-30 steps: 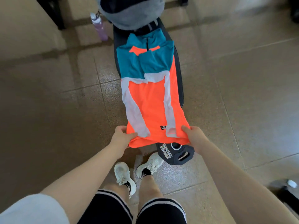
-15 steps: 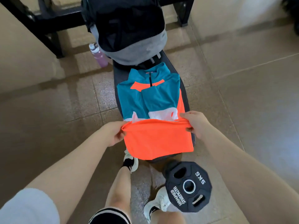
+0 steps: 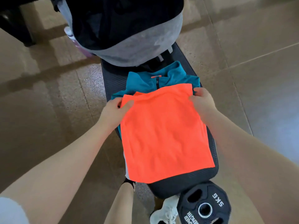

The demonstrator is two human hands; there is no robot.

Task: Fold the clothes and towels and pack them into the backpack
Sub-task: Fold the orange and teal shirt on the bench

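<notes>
Both hands, left (image 3: 113, 110) and right (image 3: 202, 102), are pinching the shirt's (image 3: 163, 135) folded-over hem corners on the bench (image 3: 186, 183), near the backpack (image 3: 126, 29).

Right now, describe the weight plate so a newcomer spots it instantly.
Find the long black bench with the orange shirt on it. Off its near end, on the floor by a white shoe, lies the weight plate: black, round, with grip holes and white "5KG" lettering.

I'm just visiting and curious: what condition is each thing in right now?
Orange and teal top: lying on the bench, bottom half folded up over the chest.
Backpack: standing at the bench's far end, mouth open.
Left hand: pinching the folded edge.
Right hand: pinching the folded edge.
Weight plate: flat on the floor.
</notes>
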